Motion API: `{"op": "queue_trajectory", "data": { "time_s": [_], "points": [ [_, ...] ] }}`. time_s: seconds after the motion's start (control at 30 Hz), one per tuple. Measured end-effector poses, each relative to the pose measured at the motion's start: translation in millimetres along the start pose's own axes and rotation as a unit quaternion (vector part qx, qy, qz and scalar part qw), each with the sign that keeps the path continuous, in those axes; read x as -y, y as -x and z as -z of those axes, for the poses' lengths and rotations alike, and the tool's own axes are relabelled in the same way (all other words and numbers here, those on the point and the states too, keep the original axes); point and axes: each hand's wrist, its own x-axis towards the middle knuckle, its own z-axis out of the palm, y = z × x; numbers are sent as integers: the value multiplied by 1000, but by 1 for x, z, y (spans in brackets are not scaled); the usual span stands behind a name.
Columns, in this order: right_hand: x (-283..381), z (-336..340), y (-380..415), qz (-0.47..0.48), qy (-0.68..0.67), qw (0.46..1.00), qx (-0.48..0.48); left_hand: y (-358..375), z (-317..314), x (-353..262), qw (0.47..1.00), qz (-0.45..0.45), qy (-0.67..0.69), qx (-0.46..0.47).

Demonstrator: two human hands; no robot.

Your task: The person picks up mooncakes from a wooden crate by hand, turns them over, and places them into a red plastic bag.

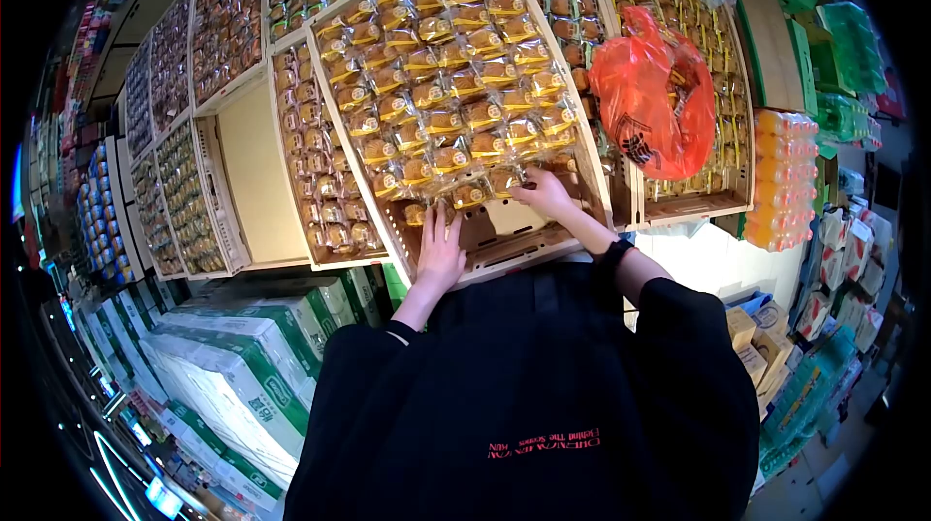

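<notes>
Rows of small brown cakes in clear wrappers with yellow bands [436, 94] fill most of a tilted wooden crate [514, 252] in front of me. My left hand [442, 248] is at the crate's near left part, fingers stretched out and touching a wrapped cake [415, 215] at the end of the front row. On the right, my right hand [548, 195] has its fingers pinched at the edge of another wrapped cake [503, 180]. Bare crate floor shows between my hands and the near wall.
A red plastic bag [650, 99] lies on the crate to the right. An unfilled wooden tray [260, 167] stands at left, among more crates of wrapped cakes [228, 27]. Orange drink bottles [782, 182] are stacked at right, green-and-white cartons [228, 356] at lower left.
</notes>
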Motion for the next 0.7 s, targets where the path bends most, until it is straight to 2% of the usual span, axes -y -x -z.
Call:
{"op": "queue_trajectory", "data": {
  "time_s": [0.03,0.1,0.13,0.2,0.23,0.3,0.43,0.5,0.53,0.63,0.7],
  "points": [
    [5,0,-2,0,2,1000,1,-3,-6,5,1000,1,1,-1],
    [17,4,-3,35,156,986,-40,-10,-15,19,999,-24,43,-9],
    [27,8,0,34,160,986,-39,-14,-19,27,999,-22,48,-10],
    [41,15,6,-59,190,979,44,-22,-22,40,992,-58,89,-61],
    [35,14,4,-59,191,979,43,-26,-24,42,992,-58,91,-62],
    [20,9,2,-34,-30,995,88,-31,-26,44,986,-26,149,-72],
    [6,0,-1,21,-27,997,63,-33,-25,38,983,-23,147,-109],
    [3,-5,-1,41,-2,999,24,-31,-25,33,982,42,144,-111],
    [3,-4,-2,40,-3,999,21,-32,-24,32,983,39,144,-109],
    [16,6,7,48,57,997,10,-36,-17,30,982,36,132,-130],
    [63,33,34,58,278,958,-43,-39,-11,28,990,65,97,-74]
  ]
}}
